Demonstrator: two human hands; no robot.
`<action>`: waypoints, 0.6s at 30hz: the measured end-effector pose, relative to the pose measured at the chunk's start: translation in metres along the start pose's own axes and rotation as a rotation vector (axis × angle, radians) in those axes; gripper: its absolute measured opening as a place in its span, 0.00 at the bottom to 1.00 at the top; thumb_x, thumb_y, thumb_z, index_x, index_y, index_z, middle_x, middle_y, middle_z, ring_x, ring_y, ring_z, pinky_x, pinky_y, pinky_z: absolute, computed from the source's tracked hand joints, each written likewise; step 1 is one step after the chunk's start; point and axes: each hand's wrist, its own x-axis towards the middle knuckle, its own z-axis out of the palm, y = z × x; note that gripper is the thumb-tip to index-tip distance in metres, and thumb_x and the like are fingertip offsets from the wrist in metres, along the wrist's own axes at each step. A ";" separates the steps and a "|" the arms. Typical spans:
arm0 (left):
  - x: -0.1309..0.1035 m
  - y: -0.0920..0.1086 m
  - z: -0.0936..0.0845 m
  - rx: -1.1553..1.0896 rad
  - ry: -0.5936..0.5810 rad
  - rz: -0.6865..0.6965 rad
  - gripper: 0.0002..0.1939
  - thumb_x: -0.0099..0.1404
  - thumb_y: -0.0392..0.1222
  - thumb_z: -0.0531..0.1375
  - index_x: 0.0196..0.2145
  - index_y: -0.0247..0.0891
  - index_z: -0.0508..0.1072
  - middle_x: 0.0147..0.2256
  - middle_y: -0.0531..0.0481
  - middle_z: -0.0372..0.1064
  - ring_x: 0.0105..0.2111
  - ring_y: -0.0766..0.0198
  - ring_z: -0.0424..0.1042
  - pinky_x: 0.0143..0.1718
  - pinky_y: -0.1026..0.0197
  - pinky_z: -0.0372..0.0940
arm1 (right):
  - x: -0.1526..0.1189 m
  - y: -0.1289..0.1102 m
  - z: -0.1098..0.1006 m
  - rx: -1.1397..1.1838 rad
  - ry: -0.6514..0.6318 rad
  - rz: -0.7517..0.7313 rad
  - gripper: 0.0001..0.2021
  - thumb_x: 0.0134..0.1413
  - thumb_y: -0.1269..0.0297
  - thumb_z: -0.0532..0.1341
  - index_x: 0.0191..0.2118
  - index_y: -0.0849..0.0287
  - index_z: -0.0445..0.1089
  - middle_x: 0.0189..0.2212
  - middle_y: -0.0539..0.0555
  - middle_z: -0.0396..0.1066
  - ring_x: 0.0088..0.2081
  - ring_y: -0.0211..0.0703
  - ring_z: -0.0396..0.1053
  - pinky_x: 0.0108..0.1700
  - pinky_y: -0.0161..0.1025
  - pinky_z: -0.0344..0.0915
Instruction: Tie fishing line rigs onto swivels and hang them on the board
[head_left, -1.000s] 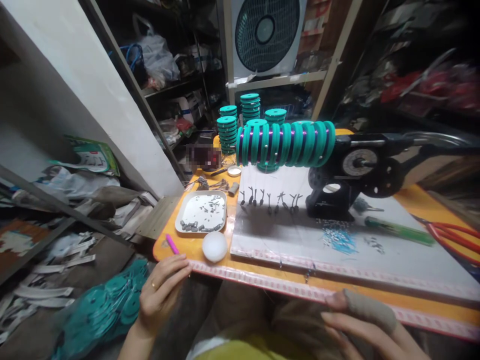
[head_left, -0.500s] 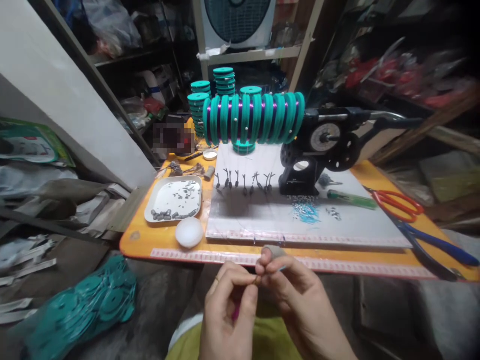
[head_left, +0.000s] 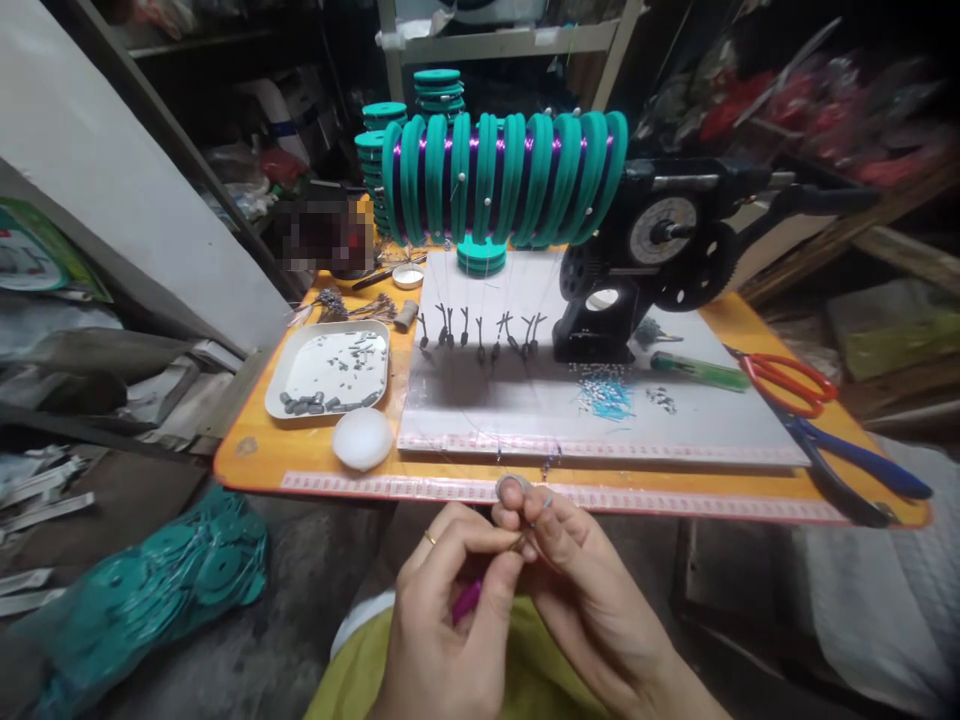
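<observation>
My left hand [head_left: 454, 610] is closed, a ring on one finger. A magenta rod-like piece [head_left: 466, 600] shows inside its palm, and finger and thumb pinch something thin. My right hand [head_left: 592, 590] is also closed, its fingertips meeting the left ones in front of the table edge. A grey cover [head_left: 511, 482] sits on one of its fingers. What lies between the fingertips is too small to name. Beyond them, thin lines run down from a row of teal spools [head_left: 502, 180] wound with purple thread, with small dark forked pieces [head_left: 480, 345] hanging from them.
A black winding machine [head_left: 600, 330] stands on a white board [head_left: 480, 420]. Left are a white tray [head_left: 275, 375] of grey pieces and a white bowl [head_left: 362, 438]. Right are red-handled scissors [head_left: 795, 385] and blue-handled pliers [head_left: 862, 465]. Bagged teal spools [head_left: 172, 590] lie below.
The head view has tilted down and come slightly nearer, so the table and spools sit higher. My hands stay together; the right fingers have curled in closer over the left fingertips.
</observation>
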 end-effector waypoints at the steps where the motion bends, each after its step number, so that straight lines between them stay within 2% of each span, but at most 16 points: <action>1: 0.001 0.000 0.000 -0.001 0.012 -0.001 0.06 0.66 0.33 0.59 0.35 0.43 0.74 0.33 0.47 0.70 0.34 0.60 0.75 0.32 0.62 0.74 | 0.000 0.000 0.000 -0.002 0.001 -0.004 0.07 0.51 0.59 0.72 0.30 0.56 0.77 0.33 0.49 0.66 0.31 0.31 0.60 0.39 0.26 0.65; 4: 0.004 0.004 0.001 0.060 0.049 0.000 0.04 0.62 0.35 0.63 0.34 0.44 0.76 0.32 0.48 0.69 0.32 0.61 0.74 0.27 0.65 0.71 | 0.000 -0.002 0.000 -0.022 0.022 -0.025 0.08 0.48 0.59 0.73 0.30 0.56 0.77 0.36 0.49 0.66 0.32 0.32 0.62 0.40 0.28 0.66; 6: 0.006 0.008 0.003 0.095 0.078 -0.010 0.04 0.61 0.36 0.64 0.32 0.44 0.77 0.31 0.49 0.68 0.28 0.64 0.72 0.20 0.67 0.65 | 0.000 -0.003 -0.001 -0.037 0.028 -0.043 0.08 0.48 0.59 0.73 0.30 0.56 0.77 0.37 0.49 0.65 0.35 0.33 0.64 0.40 0.30 0.67; 9: 0.009 0.012 0.006 0.096 0.108 -0.020 0.05 0.61 0.34 0.62 0.28 0.42 0.76 0.29 0.51 0.67 0.18 0.71 0.62 0.13 0.68 0.55 | -0.002 -0.003 -0.002 -0.054 0.025 -0.068 0.07 0.49 0.60 0.72 0.30 0.56 0.77 0.36 0.50 0.66 0.37 0.35 0.66 0.40 0.31 0.67; 12: 0.010 0.011 0.007 0.129 0.108 0.000 0.06 0.59 0.32 0.61 0.27 0.40 0.74 0.28 0.53 0.66 0.15 0.74 0.54 0.13 0.67 0.53 | -0.003 -0.002 -0.004 -0.105 0.042 -0.103 0.07 0.49 0.59 0.72 0.30 0.55 0.78 0.36 0.50 0.69 0.39 0.37 0.67 0.42 0.32 0.68; 15: 0.009 0.007 0.004 0.224 0.111 0.061 0.06 0.60 0.31 0.61 0.28 0.40 0.72 0.29 0.53 0.66 0.16 0.74 0.56 0.14 0.68 0.53 | -0.004 0.000 -0.009 -0.250 0.076 -0.185 0.05 0.51 0.60 0.71 0.30 0.53 0.78 0.37 0.51 0.71 0.40 0.38 0.69 0.44 0.34 0.68; 18: 0.006 0.004 0.000 0.332 0.058 0.135 0.07 0.61 0.30 0.59 0.31 0.42 0.70 0.30 0.53 0.68 0.17 0.73 0.58 0.14 0.68 0.54 | -0.005 0.000 -0.016 -0.422 0.088 -0.268 0.01 0.53 0.62 0.70 0.32 0.50 0.79 0.39 0.51 0.73 0.42 0.38 0.71 0.46 0.34 0.68</action>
